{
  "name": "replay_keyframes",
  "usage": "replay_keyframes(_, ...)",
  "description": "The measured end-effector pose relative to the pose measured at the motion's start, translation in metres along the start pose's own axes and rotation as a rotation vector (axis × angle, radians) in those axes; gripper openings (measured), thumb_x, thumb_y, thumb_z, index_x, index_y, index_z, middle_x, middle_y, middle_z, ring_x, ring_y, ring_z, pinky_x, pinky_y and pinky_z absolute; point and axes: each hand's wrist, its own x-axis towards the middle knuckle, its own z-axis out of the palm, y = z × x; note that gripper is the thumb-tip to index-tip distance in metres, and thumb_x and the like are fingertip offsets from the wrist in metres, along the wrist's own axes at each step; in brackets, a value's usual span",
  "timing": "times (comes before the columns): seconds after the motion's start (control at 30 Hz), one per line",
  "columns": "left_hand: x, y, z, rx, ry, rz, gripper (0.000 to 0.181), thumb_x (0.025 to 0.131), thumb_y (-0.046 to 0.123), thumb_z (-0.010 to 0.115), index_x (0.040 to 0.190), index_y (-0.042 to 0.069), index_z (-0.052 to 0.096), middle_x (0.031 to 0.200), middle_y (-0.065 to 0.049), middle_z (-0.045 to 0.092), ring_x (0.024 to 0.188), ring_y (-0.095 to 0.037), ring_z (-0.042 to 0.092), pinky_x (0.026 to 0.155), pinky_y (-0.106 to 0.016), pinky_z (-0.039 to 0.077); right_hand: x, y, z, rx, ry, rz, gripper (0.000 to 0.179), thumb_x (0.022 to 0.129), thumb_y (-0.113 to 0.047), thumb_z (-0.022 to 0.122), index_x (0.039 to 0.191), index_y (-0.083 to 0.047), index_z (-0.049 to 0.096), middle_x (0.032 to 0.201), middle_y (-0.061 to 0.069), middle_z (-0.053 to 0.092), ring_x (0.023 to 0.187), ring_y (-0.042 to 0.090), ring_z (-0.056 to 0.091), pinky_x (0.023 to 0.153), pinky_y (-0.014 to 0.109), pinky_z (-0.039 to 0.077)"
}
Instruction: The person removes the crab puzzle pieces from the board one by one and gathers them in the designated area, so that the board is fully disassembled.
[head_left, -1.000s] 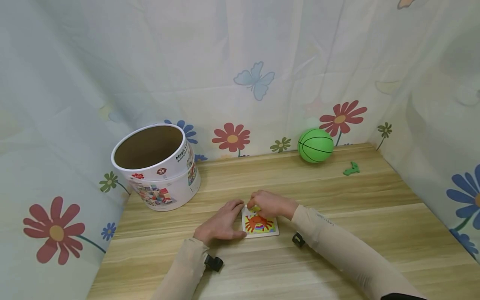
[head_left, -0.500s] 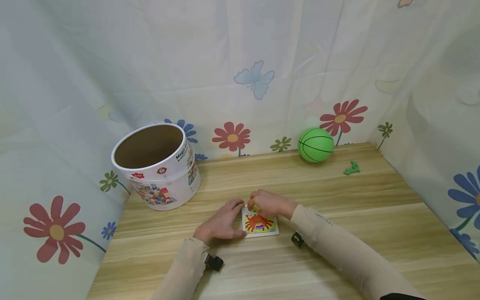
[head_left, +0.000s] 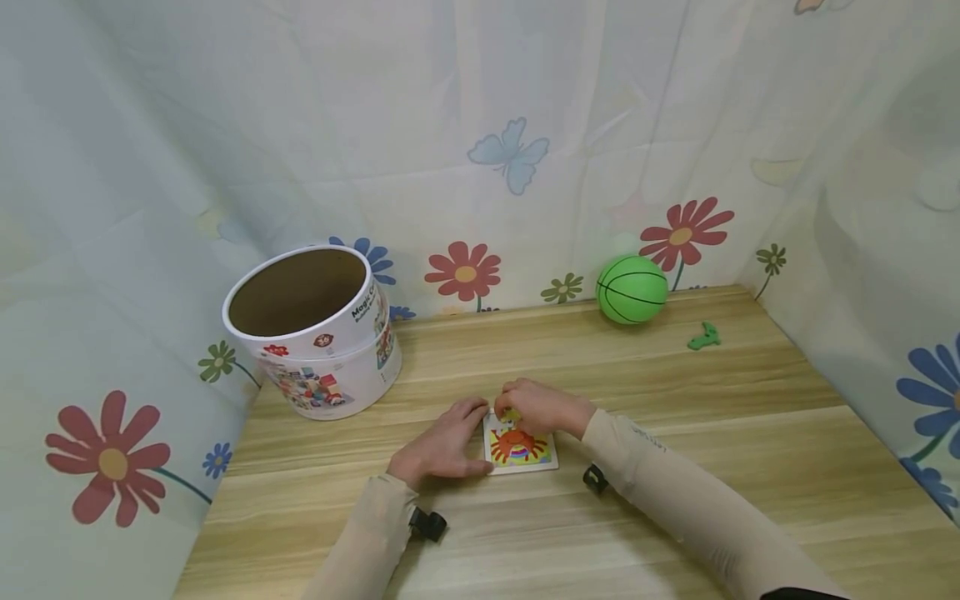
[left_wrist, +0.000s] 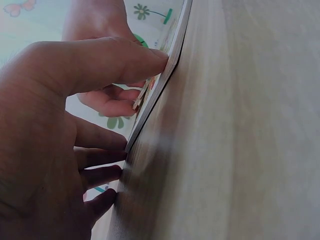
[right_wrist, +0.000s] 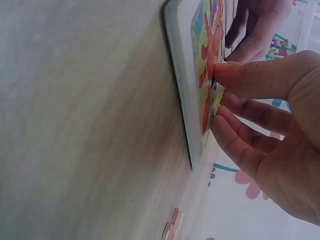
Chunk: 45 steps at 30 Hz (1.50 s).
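Note:
A small square puzzle board (head_left: 521, 450) with an orange crab picture lies flat on the wooden table. My left hand (head_left: 444, 442) holds it at the left side, thumb on the near corner and fingertips against the far corner. Above the crab, my right hand (head_left: 542, 407) pinches a small yellow puzzle piece (right_wrist: 215, 102) between thumb and fingers, at the board's surface. Fingers cover much of this piece, so how far it is seated cannot be told. In the left wrist view the board's edge (left_wrist: 159, 95) shows under my left thumb.
A large white round bucket (head_left: 330, 379) stands open at the back left. A green ball (head_left: 632, 290) rests near the back curtain. A small green piece (head_left: 703, 336) lies on the table (head_left: 637, 533) at the right. Flowered curtains (head_left: 517, 75) enclose the sides.
Both hands and the board stay in place. The yellow puzzle piece under my right fingers seems to shift very slightly.

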Motion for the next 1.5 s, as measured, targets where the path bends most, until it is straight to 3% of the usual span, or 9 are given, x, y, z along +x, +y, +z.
replay_keyframes(0.5, -0.001, -0.001, 0.001, 0.023, 0.001, -0.001, 0.094, 0.076, 0.051, 0.073, 0.148, 0.002, 0.036, 0.152, -0.011, 0.034, 0.141, -0.028, 0.032, 0.116, -0.045, 0.031, -0.002, 0.007, -0.002, 0.024, 0.048, -0.067, 0.027, 0.086, -0.009, 0.071, 0.112, -0.016, 0.069, 0.113, 0.0, 0.064, 0.106, 0.016, 0.059, 0.098, 0.036, 0.049)
replay_keyframes(1.5, 0.0, 0.001, 0.001, 0.024, 0.006, 0.001, 0.096, 0.075, 0.05, 0.073, 0.148, -0.001, 0.036, 0.152, -0.012, 0.034, 0.141, -0.029, 0.032, 0.116, -0.045, 0.03, -0.007, 0.016, -0.005, 0.132, 0.072, -0.064, 0.026, 0.087, -0.011, 0.071, 0.112, -0.014, 0.067, 0.105, 0.004, 0.063, 0.093, 0.015, 0.056, 0.085, 0.034, 0.051)
